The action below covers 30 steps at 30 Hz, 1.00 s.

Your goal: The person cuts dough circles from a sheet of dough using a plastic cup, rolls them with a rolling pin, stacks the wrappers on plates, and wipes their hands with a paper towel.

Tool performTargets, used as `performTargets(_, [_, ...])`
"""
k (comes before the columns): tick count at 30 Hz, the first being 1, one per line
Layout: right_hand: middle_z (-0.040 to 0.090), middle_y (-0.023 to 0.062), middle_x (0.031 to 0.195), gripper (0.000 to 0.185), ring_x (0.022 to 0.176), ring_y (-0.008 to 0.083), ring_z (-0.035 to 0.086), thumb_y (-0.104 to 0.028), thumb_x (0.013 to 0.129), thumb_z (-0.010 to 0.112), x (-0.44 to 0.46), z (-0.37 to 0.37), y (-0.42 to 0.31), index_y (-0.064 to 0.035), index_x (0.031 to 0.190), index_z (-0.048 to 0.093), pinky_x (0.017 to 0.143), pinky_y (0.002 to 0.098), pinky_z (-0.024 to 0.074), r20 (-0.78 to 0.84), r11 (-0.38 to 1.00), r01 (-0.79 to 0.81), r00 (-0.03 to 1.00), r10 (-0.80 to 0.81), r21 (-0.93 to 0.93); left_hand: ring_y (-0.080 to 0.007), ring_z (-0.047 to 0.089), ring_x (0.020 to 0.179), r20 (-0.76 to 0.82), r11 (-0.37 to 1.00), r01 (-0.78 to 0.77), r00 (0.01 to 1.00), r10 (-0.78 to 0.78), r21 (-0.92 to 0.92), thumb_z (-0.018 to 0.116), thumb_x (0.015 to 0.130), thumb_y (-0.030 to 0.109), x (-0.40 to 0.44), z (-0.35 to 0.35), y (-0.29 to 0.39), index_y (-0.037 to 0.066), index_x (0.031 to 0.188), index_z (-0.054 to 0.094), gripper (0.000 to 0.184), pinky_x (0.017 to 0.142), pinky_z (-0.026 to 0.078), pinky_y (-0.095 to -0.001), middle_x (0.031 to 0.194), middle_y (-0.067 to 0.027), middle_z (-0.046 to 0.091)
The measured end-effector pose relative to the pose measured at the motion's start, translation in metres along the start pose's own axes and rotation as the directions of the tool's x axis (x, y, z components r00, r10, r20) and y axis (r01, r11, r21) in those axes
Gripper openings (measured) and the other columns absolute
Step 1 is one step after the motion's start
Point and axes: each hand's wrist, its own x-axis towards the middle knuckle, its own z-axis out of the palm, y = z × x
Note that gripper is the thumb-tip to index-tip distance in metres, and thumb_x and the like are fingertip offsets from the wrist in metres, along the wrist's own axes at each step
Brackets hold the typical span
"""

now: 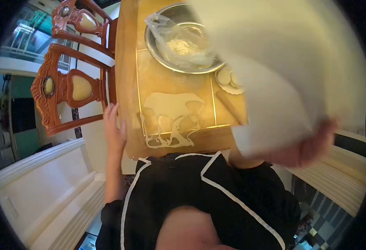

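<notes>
My right hand [306, 148] is closed around a large white sheet [274, 91], paper or cloth, raised close to the camera and blurred. It hides the table's right side. My left hand [115, 127] is at the table's left edge, fingers stretched out and nothing in it. On the table lies a thin rolled-out sheet of dough [168, 104] with cut-out gaps and narrow strips toward my body. To its right is a wooden rolling pin [229, 107], partly covered by the white sheet. Several round dough pieces [224, 78] sit beside the bowl on a pale, scalloped surface.
Farther back on the wooden table [129, 75] stands a metal bowl [151, 46] containing a clear plastic bag [162, 31] and pale flour or dough [182, 46]. Two carved wooden chairs [72, 118] line the left side. A white bench-like piece [45, 175] is at lower left.
</notes>
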Motion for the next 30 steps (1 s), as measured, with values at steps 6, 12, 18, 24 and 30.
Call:
performTargets(6, [0.062, 0.0144, 0.118, 0.036, 0.107, 0.0241, 0.064, -0.015, 0.093, 0.058, -0.031, 0.033, 0.012, 0.0032, 0.123, 0.052, 0.089, 0.0405, 0.0549, 0.034, 0.998, 0.029, 0.999, -0.027, -0.049, -0.0294, 0.050, 0.127, -0.259, 0.960, -0.249, 0.943, 0.211, -0.126, 0.058, 0.087, -0.004, 0.036, -0.148, 0.066, 0.002, 0.121, 0.062, 0.034, 0.107, 0.040, -0.0412, 0.137, -0.0187, 0.051])
performTargets(12, [0.062, 0.0144, 0.118, 0.038, 0.107, 0.0242, 0.064, -0.016, 0.092, 0.059, -0.054, 0.062, 0.018, 0.0033, 0.123, 0.051, 0.090, 0.0402, 0.0547, 0.059, 0.994, 0.060, 0.997, -0.055, -0.092, -0.0364, 0.052, 0.125, -0.323, 0.718, -0.696, 0.681, 0.658, -0.005, 0.051, 0.094, 0.010, 0.079, -0.274, 0.118, -0.006, 0.123, 0.060, 0.034, 0.105, 0.043, -0.0468, 0.138, -0.0241, 0.051])
performTargets(18, [0.061, 0.0145, 0.118, 0.040, 0.108, 0.0243, 0.063, -0.017, 0.090, 0.061, -0.063, 0.078, 0.018, 0.0033, 0.124, 0.051, 0.090, 0.0399, 0.0544, 0.089, 0.981, 0.131, 0.989, -0.119, -0.140, -0.0382, 0.052, 0.118, -0.473, 0.522, -0.771, 0.636, 0.610, -0.364, 0.064, 0.091, 0.031, 0.092, -0.271, 0.159, 0.003, 0.122, 0.056, 0.043, 0.100, 0.044, -0.0440, 0.122, -0.0168, 0.060])
performTargets(24, [0.061, 0.0145, 0.119, 0.043, 0.108, 0.0244, 0.063, -0.018, 0.089, 0.062, -0.071, 0.083, 0.019, 0.0034, 0.124, 0.050, 0.090, 0.0396, 0.0541, 0.103, 0.961, 0.216, 0.974, -0.201, -0.173, -0.0380, 0.052, 0.119, -0.468, 0.485, -0.791, 0.611, 0.638, -0.372, 0.063, 0.091, 0.032, 0.094, -0.276, 0.164, 0.003, 0.122, 0.056, 0.043, 0.100, 0.044, -0.0440, 0.123, -0.0170, 0.060])
performTargets(30, [0.061, 0.0146, 0.119, 0.045, 0.108, 0.0245, 0.063, -0.019, 0.088, 0.063, -0.075, 0.085, 0.020, 0.0035, 0.125, 0.050, 0.090, 0.0393, 0.0538, 0.119, 0.940, 0.266, 0.962, -0.245, -0.215, -0.0378, 0.052, 0.119, -0.472, 0.470, -0.793, 0.609, 0.638, -0.388, 0.063, 0.092, 0.032, 0.094, -0.276, 0.163, 0.002, 0.123, 0.055, 0.044, 0.100, 0.043, -0.0439, 0.123, -0.0173, 0.060])
